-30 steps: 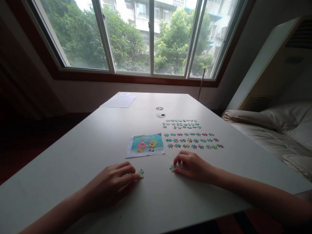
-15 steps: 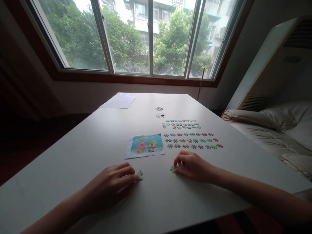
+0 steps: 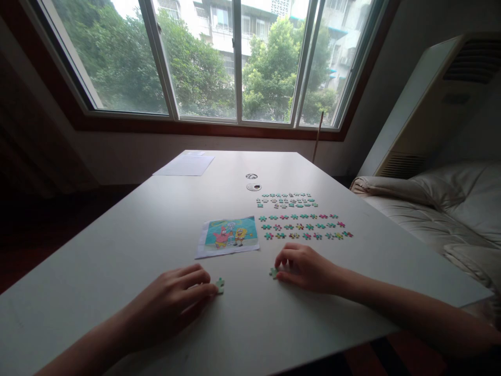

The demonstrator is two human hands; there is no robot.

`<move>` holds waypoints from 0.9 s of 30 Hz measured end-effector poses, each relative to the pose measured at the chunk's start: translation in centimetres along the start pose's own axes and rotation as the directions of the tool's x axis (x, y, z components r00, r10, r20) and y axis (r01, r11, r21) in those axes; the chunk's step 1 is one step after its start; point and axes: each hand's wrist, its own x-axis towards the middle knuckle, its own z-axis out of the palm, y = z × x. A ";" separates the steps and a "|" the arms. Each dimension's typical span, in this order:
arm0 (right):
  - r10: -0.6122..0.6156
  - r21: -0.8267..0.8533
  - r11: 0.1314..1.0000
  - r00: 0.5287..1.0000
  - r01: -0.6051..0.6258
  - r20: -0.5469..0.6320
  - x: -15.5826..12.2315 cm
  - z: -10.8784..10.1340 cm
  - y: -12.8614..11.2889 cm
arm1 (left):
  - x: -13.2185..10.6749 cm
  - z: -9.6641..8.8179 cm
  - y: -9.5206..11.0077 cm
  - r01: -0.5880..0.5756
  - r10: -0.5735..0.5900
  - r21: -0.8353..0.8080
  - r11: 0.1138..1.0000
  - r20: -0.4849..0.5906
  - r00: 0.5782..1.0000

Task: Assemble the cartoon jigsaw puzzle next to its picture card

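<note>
My left hand rests low over the white table, its fingertips closed on a pale green jigsaw piece. Across from it, my right hand pinches another green jigsaw piece at the table surface between thumb and fingers. The two pieces are apart. Beyond the hands lies a picture sheet with cartoon figures on a teal background. To its right, several rows of loose jigsaw pieces are spread out, mostly teal, some with pink and yellow. Further back are rows of paler pieces.
Two round items lie towards the far middle of the white table. A sheet of paper is at the far left corner. On the right stand a padded light-coloured seat and a tall pale appliance. A window is ahead.
The whole view has shifted slightly, so everything sits a little further left. Both hands keep hold of their pieces, with little visible movement over the table.
</note>
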 end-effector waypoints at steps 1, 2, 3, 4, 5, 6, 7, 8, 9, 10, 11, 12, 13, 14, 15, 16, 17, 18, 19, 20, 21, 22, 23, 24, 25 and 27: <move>-0.001 -0.001 1.000 1.000 0.001 -0.001 0.0 0.0 0.0 | 0.0 0.0 0.0 0.001 -0.001 0.003 1.000 0.006 1.000; -0.001 -0.001 1.000 1.000 0.001 0.000 0.0 0.0 0.0 | 0.1 0.0 0.1 0.001 -0.001 0.003 1.000 0.010 1.000; 0.000 -0.002 1.000 1.000 0.000 0.001 0.0 0.0 0.0 | 0.1 -0.1 0.1 0.002 -0.002 0.001 1.000 0.013 1.000; 0.002 -0.003 1.000 1.000 -0.002 0.003 0.0 0.0 0.0 | 0.1 -0.1 0.1 0.002 -0.002 -0.002 1.000 0.014 1.000; 0.003 -0.005 1.000 1.000 -0.003 0.007 0.0 -0.1 0.0 | 0.1 -0.1 0.1 0.004 -0.004 -0.006 1.000 0.011 1.000; 0.003 -0.007 1.000 1.000 -0.003 0.011 0.0 -0.1 -0.1 | 0.1 -0.1 0.1 0.005 -0.005 -0.009 1.000 0.003 1.000; 0.003 -0.008 1.000 1.000 -0.003 0.014 0.0 -0.1 -0.1 | 0.1 -0.1 0.1 0.005 -0.005 -0.012 1.000 -0.007 1.000; 0.004 -0.010 1.000 1.000 -0.003 0.015 0.0 -0.1 0.0 | 0.1 -0.1 0.0 0.004 -0.004 -0.013 1.000 -0.019 1.000; 0.004 -0.011 1.000 1.000 -0.004 0.017 0.0 -0.1 0.0 | 0.1 -0.1 0.0 0.005 -0.005 -0.012 1.000 -0.030 1.000; 0.004 -0.012 1.000 1.000 -0.004 0.017 0.0 -0.1 0.0 | 0.1 -0.1 0.0 0.006 -0.006 -0.011 1.000 -0.038 0.999; 0.005 -0.011 1.000 1.000 -0.005 0.016 0.0 -0.1 0.0 | 0.1 -0.1 -0.1 0.008 -0.008 -0.007 1.000 -0.042 0.999; 0.005 -0.009 1.000 1.000 -0.005 0.015 0.0 -0.1 0.0 | 0.0 -0.1 -0.2 0.009 -0.009 -0.002 1.000 -0.043 0.999; 0.005 -0.005 1.000 1.000 -0.005 0.014 0.0 -0.1 0.1 | 0.0 -0.1 -0.2 0.012 -0.012 0.008 1.000 -0.044 0.999; 0.007 -0.002 1.000 1.000 -0.007 0.012 0.0 -0.1 0.1 | 0.0 0.0 -0.3 0.016 -0.015 0.020 1.000 -0.046 0.999; 0.010 0.001 1.000 1.000 -0.010 0.010 0.1 -0.1 0.1 | -0.1 0.0 -0.5 0.022 -0.021 0.037 0.999 -0.050 0.999; 0.013 0.002 1.000 1.000 -0.013 0.009 0.1 -0.1 0.1 | -0.1 0.1 -0.7 0.036 -0.032 0.060 0.998 -0.063 0.998; 0.016 0.004 1.000 1.000 -0.016 0.009 0.1 -0.1 0.1 | -0.2 0.2 -1.0 0.061 -0.054 0.089 0.994 -0.080 0.995; 0.018 0.004 1.000 1.000 -0.018 0.008 0.2 0.0 0.1 | -0.3 0.3 -1.3 0.097 -0.085 0.123 0.988 -0.101 0.991; 0.019 0.005 1.000 1.000 -0.019 0.008 0.2 0.0 0.0 | -0.4 0.4 -1.7 0.141 -0.123 0.162 0.977 -0.118 0.985; 0.018 0.006 1.000 1.000 -0.018 0.009 0.3 0.0 0.0 | -0.6 0.6 -2.1 0.187 -0.163 0.202 0.961 -0.129 0.978; 0.017 0.008 1.000 1.000 -0.017 0.010 0.3 0.0 0.0 | -0.7 0.8 -2.5 0.229 -0.203 0.242 0.943 -0.128 0.971; 0.016 0.009 1.000 1.000 -0.016 0.012 0.3 0.0 0.0 | -0.8 1.0 -2.8 0.261 -0.240 0.277 0.925 -0.108 0.965; 0.015 0.010 1.000 1.000 -0.016 0.014 0.3 0.0 0.0 | -1.0 1.2 -3.2 0.281 -0.270 0.304 0.910 -0.079 0.960; 0.015 0.010 1.000 1.000 -0.015 0.015 0.3 0.0 0.0 | -1.1 1.3 -3.4 0.299 -0.301 0.321 0.899 -0.045 0.953; 0.014 0.010 1.000 1.000 -0.014 0.017 0.2 0.0 0.0 | -1.2 1.5 -3.6 0.311 -0.326 0.330 0.891 -0.011 0.945; 0.009 0.008 1.000 1.000 -0.009 0.017 0.1 0.1 0.0 | -1.2 1.6 -3.8 0.335 -0.369 0.334 0.881 0.040 0.929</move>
